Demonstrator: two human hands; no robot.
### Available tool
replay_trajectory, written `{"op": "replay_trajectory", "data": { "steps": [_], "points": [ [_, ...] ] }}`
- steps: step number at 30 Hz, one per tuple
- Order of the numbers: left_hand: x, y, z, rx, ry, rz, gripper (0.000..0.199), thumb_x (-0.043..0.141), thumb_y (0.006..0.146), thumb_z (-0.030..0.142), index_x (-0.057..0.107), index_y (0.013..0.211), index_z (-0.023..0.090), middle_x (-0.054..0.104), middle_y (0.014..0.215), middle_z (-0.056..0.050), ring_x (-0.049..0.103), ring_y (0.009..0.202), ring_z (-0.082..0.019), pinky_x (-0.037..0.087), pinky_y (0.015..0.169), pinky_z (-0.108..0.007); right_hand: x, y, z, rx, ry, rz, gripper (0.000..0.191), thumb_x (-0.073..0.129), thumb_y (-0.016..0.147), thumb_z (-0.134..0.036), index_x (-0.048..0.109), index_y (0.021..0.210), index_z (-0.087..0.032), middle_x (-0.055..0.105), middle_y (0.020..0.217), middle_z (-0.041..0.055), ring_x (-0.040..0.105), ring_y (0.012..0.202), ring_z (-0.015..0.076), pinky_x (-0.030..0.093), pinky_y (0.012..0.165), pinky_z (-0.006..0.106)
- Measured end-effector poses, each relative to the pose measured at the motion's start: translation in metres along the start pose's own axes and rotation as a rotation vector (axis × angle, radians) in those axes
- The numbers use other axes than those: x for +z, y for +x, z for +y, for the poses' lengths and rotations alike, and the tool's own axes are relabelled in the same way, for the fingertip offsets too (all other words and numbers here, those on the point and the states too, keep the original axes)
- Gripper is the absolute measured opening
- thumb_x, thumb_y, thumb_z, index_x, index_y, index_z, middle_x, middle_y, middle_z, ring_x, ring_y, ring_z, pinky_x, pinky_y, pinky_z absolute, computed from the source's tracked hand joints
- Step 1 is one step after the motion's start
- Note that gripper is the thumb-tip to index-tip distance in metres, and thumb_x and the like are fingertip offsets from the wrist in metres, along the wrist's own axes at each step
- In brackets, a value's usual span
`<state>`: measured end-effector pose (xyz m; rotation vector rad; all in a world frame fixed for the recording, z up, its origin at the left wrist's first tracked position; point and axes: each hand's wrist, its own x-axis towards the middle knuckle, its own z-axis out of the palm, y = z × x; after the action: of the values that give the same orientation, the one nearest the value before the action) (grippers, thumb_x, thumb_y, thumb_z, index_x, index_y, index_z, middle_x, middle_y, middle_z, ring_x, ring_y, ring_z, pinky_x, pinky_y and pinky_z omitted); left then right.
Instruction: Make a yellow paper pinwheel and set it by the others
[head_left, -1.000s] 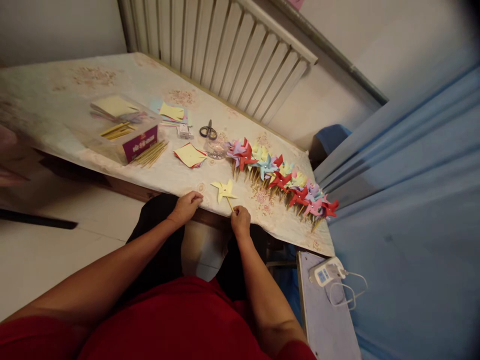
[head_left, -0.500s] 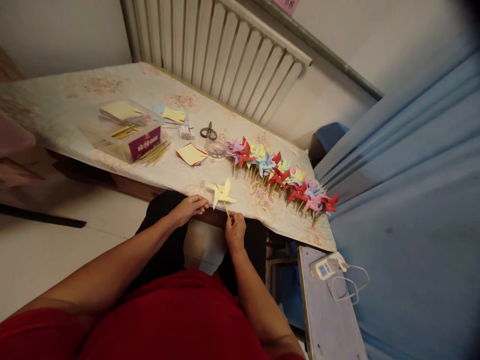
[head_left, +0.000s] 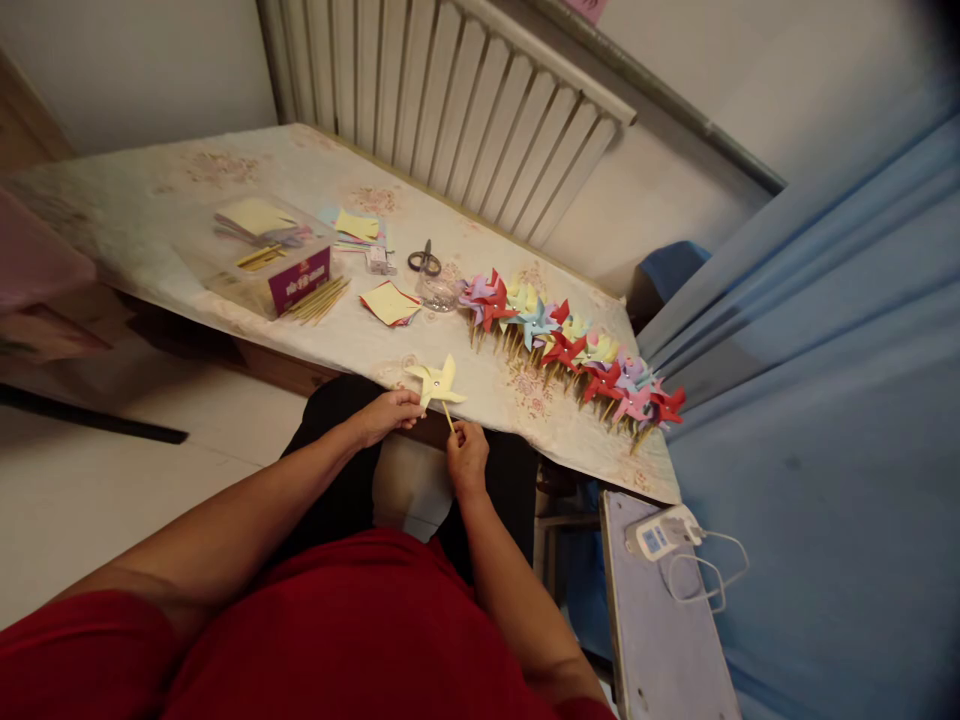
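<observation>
A pale yellow paper pinwheel [head_left: 437, 383] on a thin stick is held over the table's near edge. My right hand [head_left: 467, 458] is closed around the lower part of its stick. The fingers of my left hand [head_left: 391, 414] are pinched together at the pinwheel's lower left blade; the exact grip is partly hidden. Beyond the pinwheel lies a stack of cut paper squares [head_left: 390, 302], yellow on top. To the right, finished pinwheels [head_left: 564, 350] in red, yellow, blue, pink and purple stand in a dense row.
On the flower-patterned tablecloth [head_left: 337, 345] are a clear plastic box [head_left: 225, 285] with paper and sticks, loose sticks [head_left: 319, 300], scissors [head_left: 425, 260], more paper [head_left: 357, 226] and a clear dish [head_left: 439, 292]. A white power strip [head_left: 660, 535] lies on a bench [head_left: 667, 640] at right.
My left hand has moved right, up to the pinwheel's blade. The pinwheel has turned and shifted slightly left. My right hand keeps its hold on the stick. The camera view has shifted slightly.
</observation>
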<state>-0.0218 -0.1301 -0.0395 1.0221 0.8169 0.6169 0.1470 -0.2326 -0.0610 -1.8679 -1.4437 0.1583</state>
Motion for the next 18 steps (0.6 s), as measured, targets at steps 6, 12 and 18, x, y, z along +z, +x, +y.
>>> {"op": "replay_trajectory", "data": {
  "steps": [6, 12, 18],
  "points": [
    [-0.0002, 0.0046, -0.0046, -0.001, 0.017, -0.017, 0.034, 0.084, 0.061, 0.037, 0.063, 0.076, 0.014, 0.069, 0.081, -0.004, 0.053, 0.063, -0.008, 0.043, 0.061, -0.023, 0.0014, 0.0001, -0.0004, -0.002, 0.017, -0.002, 0.018, 0.049, 0.082, -0.009, 0.064, 0.080, -0.018, 0.055, 0.073, 0.0003, 0.051, 0.069, 0.0155, 0.041, 0.068, 0.026],
    [0.0019, 0.0044, -0.0045, -0.016, 0.046, -0.014, 0.034, 0.084, 0.062, 0.037, 0.063, 0.075, 0.014, 0.069, 0.081, -0.005, 0.055, 0.063, -0.009, 0.044, 0.060, -0.023, 0.0027, 0.0001, -0.0009, 0.001, 0.018, 0.006, 0.016, 0.050, 0.081, -0.009, 0.063, 0.079, -0.019, 0.054, 0.073, 0.0001, 0.051, 0.069, 0.0153, 0.042, 0.068, 0.026],
    [0.0046, 0.0043, -0.0020, -0.062, 0.038, 0.005, 0.030, 0.082, 0.063, 0.034, 0.064, 0.077, 0.014, 0.070, 0.081, -0.005, 0.059, 0.065, -0.010, 0.046, 0.060, -0.024, 0.0038, 0.0000, -0.0010, 0.014, 0.019, -0.012, 0.015, 0.051, 0.082, -0.011, 0.063, 0.079, -0.019, 0.055, 0.074, 0.0006, 0.051, 0.069, 0.0155, 0.042, 0.066, 0.025]
  ]
}}
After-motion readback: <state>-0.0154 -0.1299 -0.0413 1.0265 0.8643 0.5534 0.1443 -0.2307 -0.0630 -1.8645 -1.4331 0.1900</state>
